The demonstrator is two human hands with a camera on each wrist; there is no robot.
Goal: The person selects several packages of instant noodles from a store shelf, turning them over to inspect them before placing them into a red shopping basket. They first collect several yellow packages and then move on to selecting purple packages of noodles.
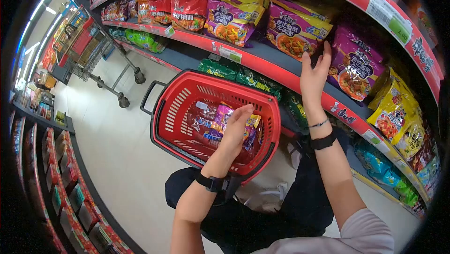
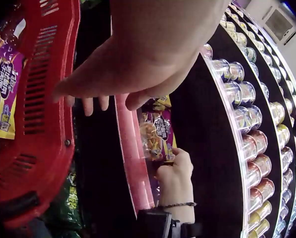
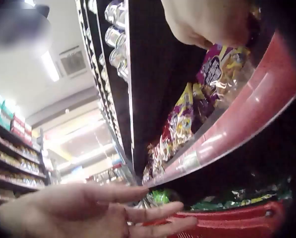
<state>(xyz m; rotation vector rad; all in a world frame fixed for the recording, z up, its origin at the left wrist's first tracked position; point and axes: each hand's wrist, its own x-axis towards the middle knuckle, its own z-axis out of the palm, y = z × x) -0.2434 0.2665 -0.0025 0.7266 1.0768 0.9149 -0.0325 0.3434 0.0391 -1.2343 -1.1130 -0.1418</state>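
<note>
Over the red basket (image 1: 213, 81), my left hand (image 1: 236, 129) is held with its fingers extended and nothing in them. Below it, a purple-and-yellow noodle pack (image 1: 224, 113) lies in the basket. My right hand (image 1: 315, 78) is raised at the shelf edge, thumb and fingers apart, between a purple noodle pack (image 1: 288, 29) on its left and another (image 1: 354, 66) on its right. Whether its fingertips touch a pack cannot be told. In the left wrist view, the right hand (image 2: 177, 181) is beside a purple pack (image 2: 158, 131); the right wrist view hides its fingertips.
Red noodle packs (image 1: 187, 10) stand farther left on the shelf, yellow packs (image 1: 396, 108) on the right. Green packs (image 1: 218, 68) lie on the lower shelf behind the basket. A shopping cart (image 1: 96, 50) stands in the aisle at the upper left, with another rack (image 1: 63, 179) at the lower left.
</note>
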